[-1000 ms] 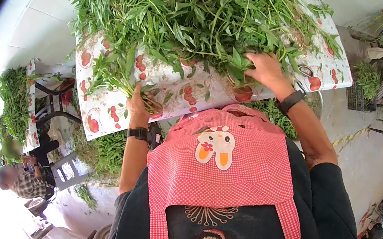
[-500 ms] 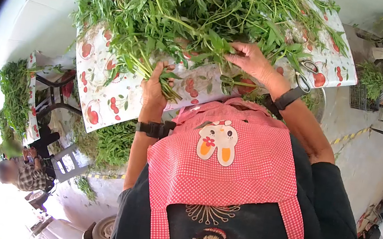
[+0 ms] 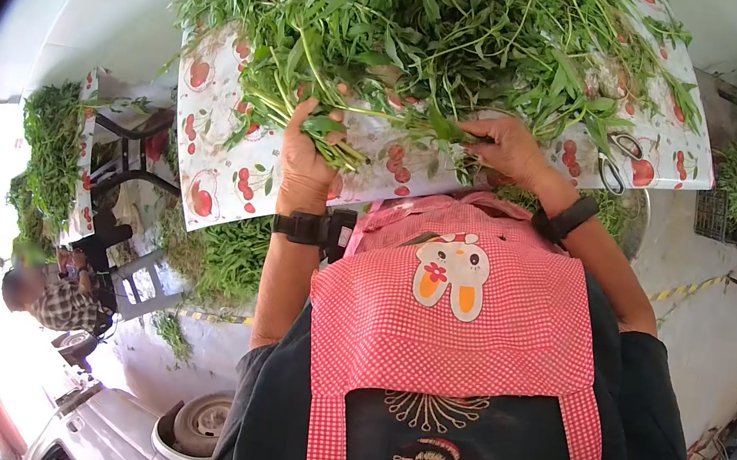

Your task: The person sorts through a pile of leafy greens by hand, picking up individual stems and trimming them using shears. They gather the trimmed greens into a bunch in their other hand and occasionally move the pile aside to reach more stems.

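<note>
My left hand is closed around a bunch of leafy green stems, whose cut ends stick out past the fingers on the right. My right hand pinches a leafy sprig between thumb and fingers; a stem stretches across the gap between the two hands. Just beyond both hands rises a big heap of loose greens. To the right of my right hand, scissors lie on the cherry-patterned tablecloth.
Greens lie below the table at left, near a grey plastic stool. A round metal rim shows under the table's right side. A person in a checked shirt sits at left by another greens-laden table. A crate stands right.
The whole view has shifted slightly. Against the tablecloth, my left hand has moved a little left with the bunch, and my right hand has come slightly nearer my body with the sprig.
</note>
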`<state>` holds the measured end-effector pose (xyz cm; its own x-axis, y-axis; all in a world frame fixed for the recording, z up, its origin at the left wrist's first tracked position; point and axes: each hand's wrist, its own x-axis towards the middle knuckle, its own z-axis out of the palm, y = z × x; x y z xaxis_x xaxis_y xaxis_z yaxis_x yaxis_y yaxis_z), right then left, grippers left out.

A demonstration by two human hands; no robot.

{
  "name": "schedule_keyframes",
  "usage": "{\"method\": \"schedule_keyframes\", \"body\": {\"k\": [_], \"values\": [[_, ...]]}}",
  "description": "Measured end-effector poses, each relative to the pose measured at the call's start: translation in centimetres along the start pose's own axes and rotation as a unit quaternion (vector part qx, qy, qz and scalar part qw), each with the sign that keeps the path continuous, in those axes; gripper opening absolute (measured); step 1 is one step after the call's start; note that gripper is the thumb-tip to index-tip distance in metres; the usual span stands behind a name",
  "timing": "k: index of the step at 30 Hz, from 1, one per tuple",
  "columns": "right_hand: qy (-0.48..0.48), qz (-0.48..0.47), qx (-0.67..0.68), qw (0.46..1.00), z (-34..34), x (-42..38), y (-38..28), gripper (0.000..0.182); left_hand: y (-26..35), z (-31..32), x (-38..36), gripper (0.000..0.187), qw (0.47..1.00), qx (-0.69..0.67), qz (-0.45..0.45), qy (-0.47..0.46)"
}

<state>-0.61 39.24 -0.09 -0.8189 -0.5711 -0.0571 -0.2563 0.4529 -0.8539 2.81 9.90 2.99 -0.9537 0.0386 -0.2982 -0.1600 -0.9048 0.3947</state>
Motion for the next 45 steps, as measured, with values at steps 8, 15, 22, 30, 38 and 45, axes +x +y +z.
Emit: {"method": "schedule_keyframes", "body": {"k": [8,15,22,30,38,45], "values": [[-0.019,0.005,-0.124,0.992,-1.3,-0.4,1.1,0.035,0.9,-0.8,-0.7,0.024,0.98,0.181,0.017,0.075],[-0.001,-0.034,-0.148,0.988,-2.4,-1.4,1.4,0.031,0.4,-2.3,-1.2,0.027,0.982,0.16,0.009,0.098],[-0.08,0.075,-0.162,0.981,-3.4,-1.5,-1.0,0.031,0.1,-2.8,-2.6,0.026,0.985,0.126,0.024,0.113],[0.015,-0.09,-0.06,0.994,-2.0,-0.2,1.1,0.027,0.1,-4.0,-5.0,0.028,0.985,0.172,-0.009,-0.019],[0.035,-0.07,-0.024,0.997,0.8,9.1,-5.0,0.03,-0.7,-2.9,-6.6,0.029,0.98,0.183,-0.077,-0.009],[0.023,-0.163,-0.005,0.986,6.0,17.2,-4.0,0.045,-0.9,-1.9,-7.9,0.03,0.967,0.238,-0.085,0.017]]}}
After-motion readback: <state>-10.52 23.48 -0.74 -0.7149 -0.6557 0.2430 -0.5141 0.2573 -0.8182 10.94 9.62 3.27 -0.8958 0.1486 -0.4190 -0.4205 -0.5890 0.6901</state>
